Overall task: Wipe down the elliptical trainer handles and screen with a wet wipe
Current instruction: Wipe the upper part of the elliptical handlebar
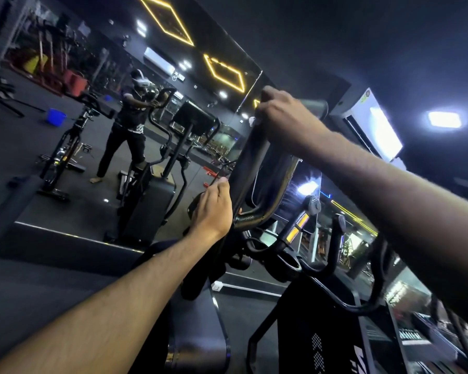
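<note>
Mirrored gym, right hand (280,110) gripping handle (257,157), lettering unreadable

left hand (214,209) grips handle (250,217) | right hand (284,110) grips wipe (252,120)

The dark gym floor (243,314) bears the elliptical trainer's black base (197,333).

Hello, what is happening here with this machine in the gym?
A person stands at an elliptical trainer facing a wall mirror. The right hand grips the top of a tall moving handle, and a bit of white wet wipe shows at its fingers. The left hand holds the same bar lower down, near its bend. The handle is being wiped; the screen is untouched now.
</note>
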